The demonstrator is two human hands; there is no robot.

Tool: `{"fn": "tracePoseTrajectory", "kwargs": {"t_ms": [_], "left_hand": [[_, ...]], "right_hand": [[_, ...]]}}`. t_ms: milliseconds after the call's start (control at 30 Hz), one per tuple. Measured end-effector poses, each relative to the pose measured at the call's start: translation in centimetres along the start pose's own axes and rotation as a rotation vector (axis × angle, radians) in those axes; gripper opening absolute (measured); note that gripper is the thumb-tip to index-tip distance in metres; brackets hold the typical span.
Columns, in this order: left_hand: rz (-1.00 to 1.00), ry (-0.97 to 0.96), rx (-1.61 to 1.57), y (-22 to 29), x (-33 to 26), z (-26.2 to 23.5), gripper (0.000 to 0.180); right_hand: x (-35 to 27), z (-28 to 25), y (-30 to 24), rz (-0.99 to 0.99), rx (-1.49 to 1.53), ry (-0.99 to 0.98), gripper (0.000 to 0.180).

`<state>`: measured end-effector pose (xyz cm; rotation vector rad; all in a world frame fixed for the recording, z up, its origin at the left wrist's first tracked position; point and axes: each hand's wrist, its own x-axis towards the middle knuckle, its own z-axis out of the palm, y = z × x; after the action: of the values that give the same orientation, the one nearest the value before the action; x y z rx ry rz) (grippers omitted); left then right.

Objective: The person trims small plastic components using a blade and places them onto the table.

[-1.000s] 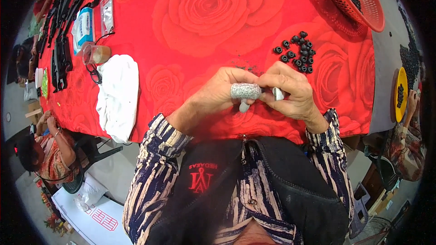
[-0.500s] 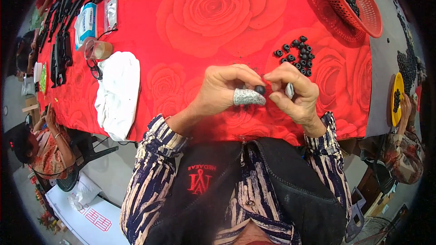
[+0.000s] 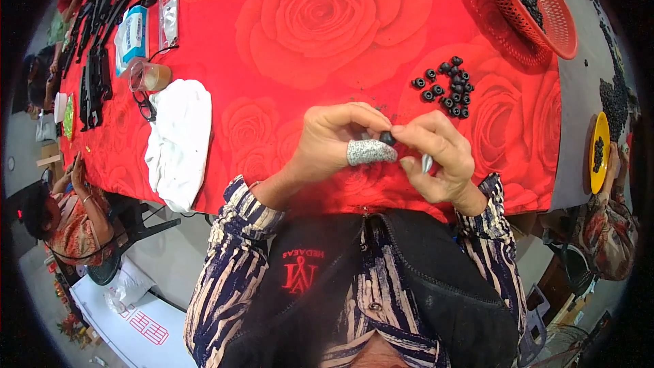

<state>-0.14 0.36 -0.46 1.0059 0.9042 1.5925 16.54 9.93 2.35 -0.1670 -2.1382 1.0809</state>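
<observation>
My left hand [image 3: 330, 140] pinches a small round black part [image 3: 387, 138] between its fingers and thumb. A speckled grey finger cover [image 3: 371, 152] is on that thumb. Close beside it, my right hand [image 3: 439, 157] has its index fingertip at the black part. A small silvery metal tool [image 3: 427, 163] sticks out among the curled fingers of that hand; its exact kind cannot be made out. Several similar black parts [image 3: 456, 88] lie in a loose group on the red cloth, beyond my right hand.
A red plastic basket [image 3: 560, 20] of black parts stands far right on the rose-patterned tablecloth [image 3: 306, 20]. At left lie a white cloth [image 3: 178, 143], a cup [image 3: 155, 76], a tissue pack [image 3: 133, 37] and long black pieces [image 3: 95, 88]. People sit at both sides, near a yellow plate [image 3: 599, 180].
My right fingers have come in to the black part and now touch it; before, a gap separated them. The silvery tool has turned in my right hand. My left hand has barely moved.
</observation>
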Motion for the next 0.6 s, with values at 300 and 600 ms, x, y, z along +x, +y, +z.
{"fn": "tracePoseTrajectory", "kwargs": {"t_ms": [300, 600], "left_hand": [[-0.335, -0.02, -0.404, -0.08, -0.42, -0.22, 0.021], [-0.001, 0.003, 0.212, 0.45, -0.15, -0.19, 0.021]], "right_hand": [[-0.45, 0.45, 0.47, -0.181, -0.16, -0.049, 0.047], [-0.1, 0.31, 0.5, -0.109, -0.162, -0.068, 0.049]]}}
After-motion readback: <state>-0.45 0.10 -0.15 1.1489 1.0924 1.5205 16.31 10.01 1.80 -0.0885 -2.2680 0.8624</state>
